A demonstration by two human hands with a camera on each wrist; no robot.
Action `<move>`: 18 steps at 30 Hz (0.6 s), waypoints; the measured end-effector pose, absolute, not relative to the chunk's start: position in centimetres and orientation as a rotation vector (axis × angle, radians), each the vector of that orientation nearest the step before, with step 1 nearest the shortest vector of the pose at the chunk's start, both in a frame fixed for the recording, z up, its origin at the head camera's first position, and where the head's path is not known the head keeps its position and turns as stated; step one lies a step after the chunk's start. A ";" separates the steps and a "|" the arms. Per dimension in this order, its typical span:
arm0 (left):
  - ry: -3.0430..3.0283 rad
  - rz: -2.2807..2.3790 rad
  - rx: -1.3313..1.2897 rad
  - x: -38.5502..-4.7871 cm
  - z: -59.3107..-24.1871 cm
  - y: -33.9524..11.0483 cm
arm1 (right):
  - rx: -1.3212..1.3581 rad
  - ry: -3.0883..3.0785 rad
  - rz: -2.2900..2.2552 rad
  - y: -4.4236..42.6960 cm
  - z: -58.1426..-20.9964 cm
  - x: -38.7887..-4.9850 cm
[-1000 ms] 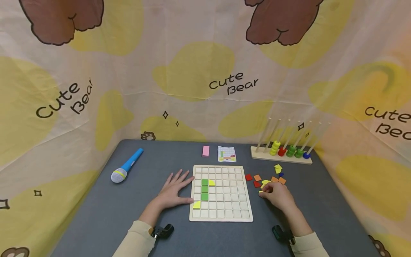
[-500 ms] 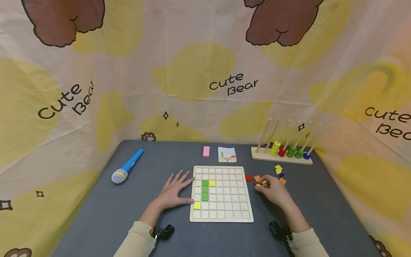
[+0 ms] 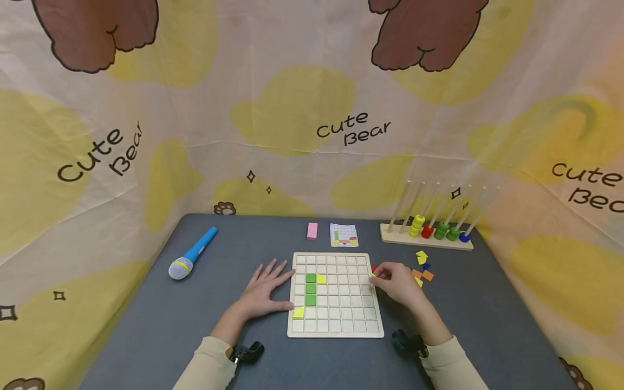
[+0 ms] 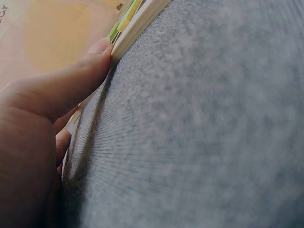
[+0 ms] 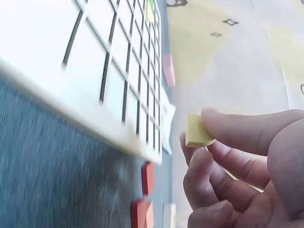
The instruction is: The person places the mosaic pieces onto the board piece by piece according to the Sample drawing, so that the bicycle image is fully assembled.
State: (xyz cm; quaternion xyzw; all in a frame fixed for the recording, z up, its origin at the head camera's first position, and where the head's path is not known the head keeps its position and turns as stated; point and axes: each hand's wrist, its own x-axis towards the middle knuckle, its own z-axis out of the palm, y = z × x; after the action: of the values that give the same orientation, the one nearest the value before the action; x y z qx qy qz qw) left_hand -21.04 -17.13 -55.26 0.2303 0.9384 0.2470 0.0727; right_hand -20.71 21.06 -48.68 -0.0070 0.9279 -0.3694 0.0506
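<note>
Between thumb and fingers, my right hand (image 3: 401,284) pinches a small yellow tile (image 5: 195,130), held up by the right edge of the white grid board (image 3: 341,312). Splayed and fairly straight, my left hand (image 3: 265,291) rests at the board's left edge. In the left wrist view its thumb (image 4: 85,69) touches the rim. Set in the grid are green tiles in one column, the middle one here (image 3: 311,288), a yellow tile (image 3: 322,278) beside the top one, and another yellow tile (image 3: 298,312) lower left.
Right of the board lie loose orange tiles (image 3: 427,275), yellow tiles (image 3: 421,254) and red tiles (image 5: 148,178). Behind stand a peg rack (image 3: 385,234) with coloured beads, a pattern card (image 3: 344,235) and a pink block (image 3: 312,231). A blue microphone (image 3: 195,252) lies at left.
My right hand has moved left from the loose tiles to the board's right edge, carrying a yellow tile. The left hand stays in place.
</note>
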 end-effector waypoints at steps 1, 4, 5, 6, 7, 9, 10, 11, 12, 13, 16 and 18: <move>2.821 0.743 0.693 -21.0 -55.3 -17.1 | -0.034 2.826 -1.126 20.7 -48.6 -20.8; 2.822 0.753 0.691 -21.1 -55.3 -17.1 | -0.081 2.819 -1.148 19.8 -48.5 -20.9; 2.823 0.755 0.692 -21.1 -55.3 -17.2 | -0.091 2.813 -1.158 19.5 -48.5 -20.9; 2.822 0.761 0.692 -21.0 -55.3 -17.2 | -0.101 2.805 -1.173 19.2 -48.5 -20.8; 2.823 0.760 0.692 -21.0 -55.3 -17.2 | -0.114 2.797 -1.187 18.9 -48.5 -20.8; 2.819 0.765 0.695 -21.0 -55.2 -17.2 | -0.129 2.781 -1.211 18.4 -48.5 -20.8; 2.817 0.768 0.697 -20.9 -55.1 -17.2 | -0.138 2.772 -1.223 18.2 -48.6 -20.7; 2.816 0.767 0.698 -20.9 -55.1 -17.2 | -0.144 2.760 -1.238 17.9 -48.6 -20.7; 2.815 0.768 0.700 -20.9 -55.0 -17.1 | -0.152 2.751 -1.248 17.7 -48.6 -20.6; 2.815 0.767 0.700 -20.9 -55.0 -17.1 | -0.163 2.745 -1.255 17.4 -48.7 -20.6; 2.816 0.767 0.699 -20.8 -54.9 -17.1 | -0.205 2.742 -1.261 16.5 -48.8 -20.4; 2.818 0.767 0.694 -20.8 -54.9 -17.1 | -0.234 2.746 -1.252 15.9 -48.9 -20.4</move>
State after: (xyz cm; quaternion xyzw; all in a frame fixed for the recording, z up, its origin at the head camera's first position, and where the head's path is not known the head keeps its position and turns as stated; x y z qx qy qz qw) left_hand -20.78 -17.09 -54.92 0.2307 0.9365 0.2548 0.0697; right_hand -20.37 15.94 -48.94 -0.0771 0.9058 -0.4128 0.0572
